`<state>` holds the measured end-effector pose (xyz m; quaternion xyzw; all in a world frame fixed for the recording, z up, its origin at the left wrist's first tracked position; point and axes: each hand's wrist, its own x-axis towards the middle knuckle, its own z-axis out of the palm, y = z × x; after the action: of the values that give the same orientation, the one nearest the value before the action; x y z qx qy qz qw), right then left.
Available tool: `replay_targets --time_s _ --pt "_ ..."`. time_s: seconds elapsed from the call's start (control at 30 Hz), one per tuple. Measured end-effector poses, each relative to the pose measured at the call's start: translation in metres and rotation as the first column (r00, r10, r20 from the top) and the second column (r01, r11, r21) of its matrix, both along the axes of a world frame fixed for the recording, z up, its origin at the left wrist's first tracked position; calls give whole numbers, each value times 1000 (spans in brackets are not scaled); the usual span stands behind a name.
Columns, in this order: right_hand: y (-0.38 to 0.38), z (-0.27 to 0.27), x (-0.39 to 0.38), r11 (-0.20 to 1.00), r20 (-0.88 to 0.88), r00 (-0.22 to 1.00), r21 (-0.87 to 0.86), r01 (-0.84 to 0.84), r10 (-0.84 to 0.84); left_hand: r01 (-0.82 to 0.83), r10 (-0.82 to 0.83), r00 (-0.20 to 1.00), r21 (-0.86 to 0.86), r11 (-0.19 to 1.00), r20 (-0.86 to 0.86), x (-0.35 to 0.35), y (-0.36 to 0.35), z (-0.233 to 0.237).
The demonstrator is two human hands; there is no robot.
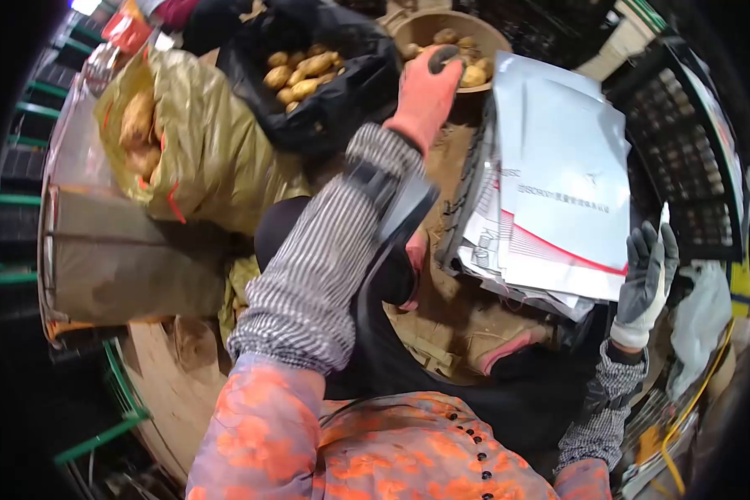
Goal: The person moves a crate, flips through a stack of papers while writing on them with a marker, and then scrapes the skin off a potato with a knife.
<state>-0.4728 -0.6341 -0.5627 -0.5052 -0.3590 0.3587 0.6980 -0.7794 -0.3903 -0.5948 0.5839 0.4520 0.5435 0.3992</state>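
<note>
My left hand (427,96), in a pink glove with dark grey patches, reaches to the near rim of a tan bowl (496,40). Its fingers look curled, and whatever they hold is hidden. Potatoes (473,77) lie in the bowl beside it. On the right, my right hand (647,279) wears a grey and white glove. Its fingers close around a slim white pen-like stick (664,215) pointing up. Close to that hand lies a stack of printed silvery-white sheets or bags (562,167) on a dark crate.
A black bag (354,100) of potatoes sits beyond my left forearm. Left of it stands an olive sack (217,142) with large tubers inside. A dark crate (683,150) rises at the right, with a clear plastic bag (698,325) and yellow cord (700,396) below.
</note>
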Motion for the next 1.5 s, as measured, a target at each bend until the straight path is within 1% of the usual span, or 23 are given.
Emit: replay_targets --time_s 0.1,0.2,0.27,0.47,0.6,0.67,0.7,0.73,0.77,0.83,0.87,0.9,0.93,0.97,1.03,1.1,1.17,1.2,1.23,1.27,1.3,1.37,1.5 --pt "8 5 -25 998 63 997 -54 -38 42 -184 207 832 96 978 -514 -31 38 -71" --pt "12 11 -42 993 111 992 -111 -51 63 -14 -367 484 -426 904 -794 -32 10 -186" --pt "14 15 -43 989 150 988 -150 -14 36 -4 -555 450 -623 782 -700 -19 -30 -221" --pt "18 14 -40 978 204 979 -201 52 -10 -111 -555 567 -724 681 -609 25 -82 -312" --pt "17 23 -44 958 260 965 -269 101 -28 -85 -382 489 -479 874 -784 27 -91 -341" --pt "18 25 -43 966 260 965 -252 56 12 -64 -276 547 -369 927 -790 17 -93 -358" --pt "17 33 -43 958 304 951 -287 32 59 -76 -53 672 -140 987 -739 8 -103 -375" --pt "12 35 -37 950 334 938 -311 19 91 -82 -236 623 -362 928 -746 2 -92 -374" --pt "10 36 -34 951 214 959 -284 -120 185 -38 -243 814 -467 883 -527 -3 -82 -334" --pt "7 38 -37 929 179 938 -281 -240 297 -77 -122 961 -662 746 -249 5 -64 -253" --pt "8 37 -44 934 127 945 -238 -267 302 -108 42 990 -521 846 -138 -10 -45 -285" --pt "9 46 -51 927 132 939 -252 -279 319 -171 185 983 -336 926 10 2 -35 -233" --pt "6 48 -56 942 67 952 -184 -282 298 -120 107 992 -290 950 -59 -27 4 -261" --pt "2 57 -55 942 145 940 -186 -281 309 -17 109 975 -422 906 195 -20 17 -198" --pt "-1 60 -56 948 244 918 -141 -285 312 316 -96 803 -284 905 589 -16 36 -124" --pt "-12 65 -59 956 78 959 88 -279 272 439 -210 764 -254 862 610 10 15 -35" --pt "-23 50 -55 966 153 955 1 -258 255 489 -297 798 -275 828 525 42 -38 47" --pt "-25 63 -58 952 124 947 40 -304 297 622 -269 649 -293 726 712 39 -47 51" --pt "-32 79 -57 932 92 934 84 -351 344 948 -438 -26 161 274 899 43 -48 62" --pt "-40 89 -57 917 134 912 49 -396 387 665 -261 547 -224 712 796 53 -82 66" --pt "-48 98 -59 912 187 896 6 -411 402 729 -297 444 -148 668 846 63 -103 80" --pt "-67 111 -64 910 239 878 -116 -399 416 753 -382 465 -131 644 799 78 -133 97" --pt "-75 105 -69 932 403 852 -3 -363 334 769 -452 528 -179 614 719 74 -167 119"
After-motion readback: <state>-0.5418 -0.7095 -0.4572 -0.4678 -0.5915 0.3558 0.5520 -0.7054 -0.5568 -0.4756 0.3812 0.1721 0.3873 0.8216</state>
